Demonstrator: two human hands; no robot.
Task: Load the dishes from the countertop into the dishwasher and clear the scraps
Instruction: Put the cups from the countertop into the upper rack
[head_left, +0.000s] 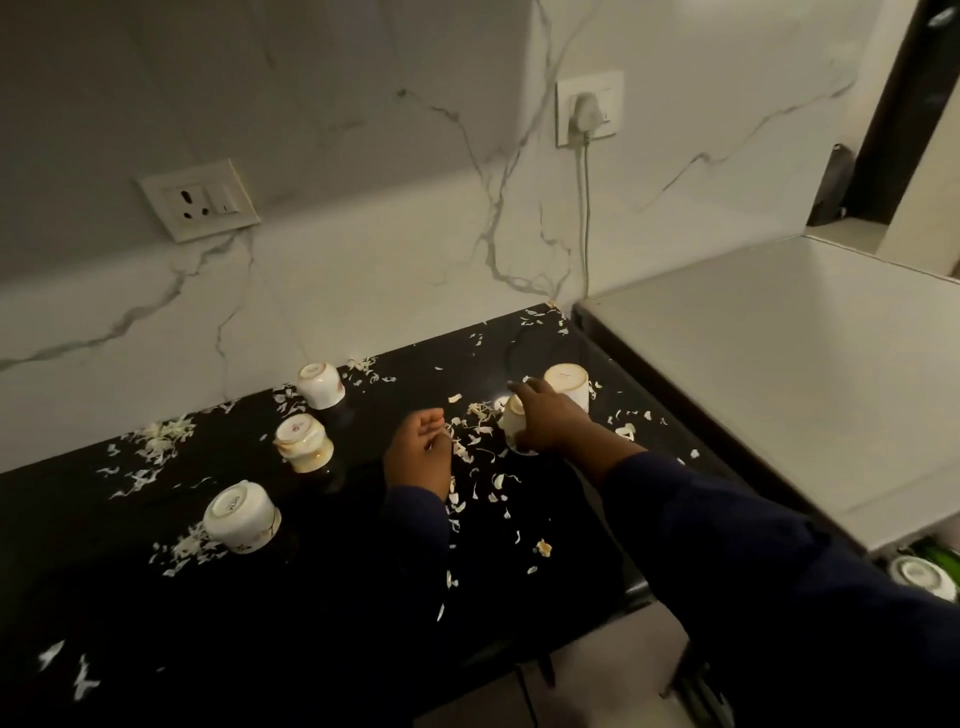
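The right hand (545, 415) grips an upturned cup (514, 421) on the black countertop (337, 597); the left hand (421, 449) hovers loosely curled, apparently empty. Four more cups and most scraps (478, 441) remain, so the task looks barely begun.

The right hand (545, 421) reaches forward over the tabletop (322, 597), its grip curled round a tipped cup (514, 423). Left of that cup, the left hand (418, 452) rests with fingers loosely curled, pinching nothing clearly visible. Both arms wear dark sleeves.

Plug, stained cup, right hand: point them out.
Plug (587, 111), head view, its white body.
Stained cup (303, 443), head view, its side wall.
Right hand (550, 421), head view, its back.
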